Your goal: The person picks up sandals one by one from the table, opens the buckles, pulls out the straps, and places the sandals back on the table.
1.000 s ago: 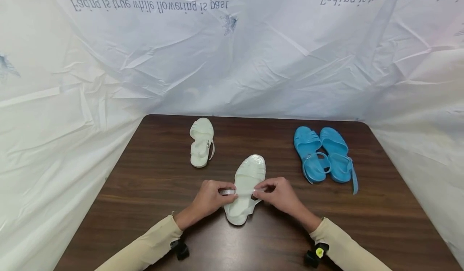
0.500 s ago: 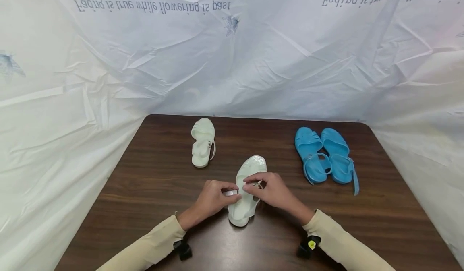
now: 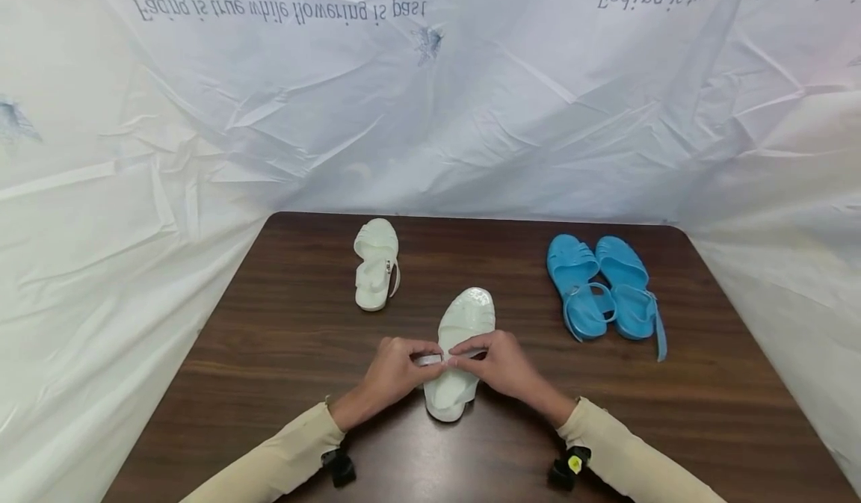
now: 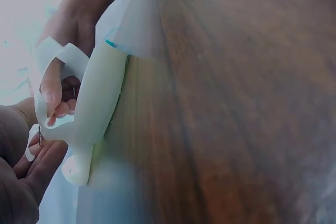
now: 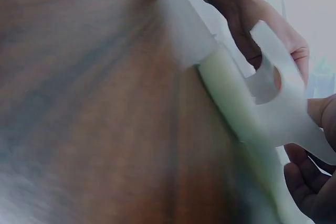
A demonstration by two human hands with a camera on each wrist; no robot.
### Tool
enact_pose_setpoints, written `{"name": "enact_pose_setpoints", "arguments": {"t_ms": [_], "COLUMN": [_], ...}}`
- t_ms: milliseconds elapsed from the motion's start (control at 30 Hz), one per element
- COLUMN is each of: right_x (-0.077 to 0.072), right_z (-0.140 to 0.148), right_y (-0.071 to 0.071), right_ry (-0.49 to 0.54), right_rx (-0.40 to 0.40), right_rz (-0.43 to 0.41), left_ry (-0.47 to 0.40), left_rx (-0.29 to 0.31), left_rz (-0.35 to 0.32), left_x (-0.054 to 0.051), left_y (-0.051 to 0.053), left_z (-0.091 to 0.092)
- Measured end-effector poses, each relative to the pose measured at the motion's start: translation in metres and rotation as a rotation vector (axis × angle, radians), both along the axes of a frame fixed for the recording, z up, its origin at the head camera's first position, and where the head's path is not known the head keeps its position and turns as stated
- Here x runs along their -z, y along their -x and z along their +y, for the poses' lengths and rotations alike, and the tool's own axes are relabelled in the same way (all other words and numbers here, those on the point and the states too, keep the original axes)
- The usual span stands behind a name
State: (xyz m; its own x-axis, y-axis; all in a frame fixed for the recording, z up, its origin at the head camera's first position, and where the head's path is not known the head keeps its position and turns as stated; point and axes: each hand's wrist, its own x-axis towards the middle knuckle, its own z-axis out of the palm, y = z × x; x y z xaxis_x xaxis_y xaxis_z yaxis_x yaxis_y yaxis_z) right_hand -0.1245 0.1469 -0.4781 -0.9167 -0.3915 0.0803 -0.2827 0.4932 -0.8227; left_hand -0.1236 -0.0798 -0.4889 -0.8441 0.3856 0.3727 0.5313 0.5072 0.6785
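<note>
Over the nearer white sandal (image 3: 467,318), we saw the left hand (image 3: 393,369) pinching its buckle strap (image 3: 427,359), the right hand (image 3: 503,363) its ankle strap (image 3: 478,354).

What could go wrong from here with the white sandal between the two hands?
First, the strap could slip: the left hand and right hand appear to pinch it with fingertips and thumbs only. Second, the white sandal might slide or twist on the table if the strap is tugged, since neither hand appears to hold the sole. Third, the closely placed fingertips could get in each other's way.
</note>
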Motion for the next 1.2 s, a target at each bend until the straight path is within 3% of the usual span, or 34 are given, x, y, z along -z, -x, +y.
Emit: {"name": "enact_pose_setpoints", "arguments": {"t_ms": [267,700,1033,1200], "right_x": [0.005,0.006,0.005,0.006], "right_z": [-0.002,0.008,0.020,0.023], "right_y": [0.000,0.000,0.005,0.007], "right_ry": [0.001,0.013,0.028,0.024], "right_rx": [0.034,0.012,0.073,0.078], "right_rz": [0.015,-0.051,-0.062,-0.057], "left_ry": [-0.016,-0.068,-0.175,-0.174], "left_rx": [-0.008,0.011,0.001,0.007], "left_rz": [0.040,-0.055,-0.165,-0.184], "left_x": [0.002,0.001,0.002,0.002], "left_y": [0.000,-0.004,-0.005,-0.005], "left_z": [0.000,-0.001,0.001,0.001]}}
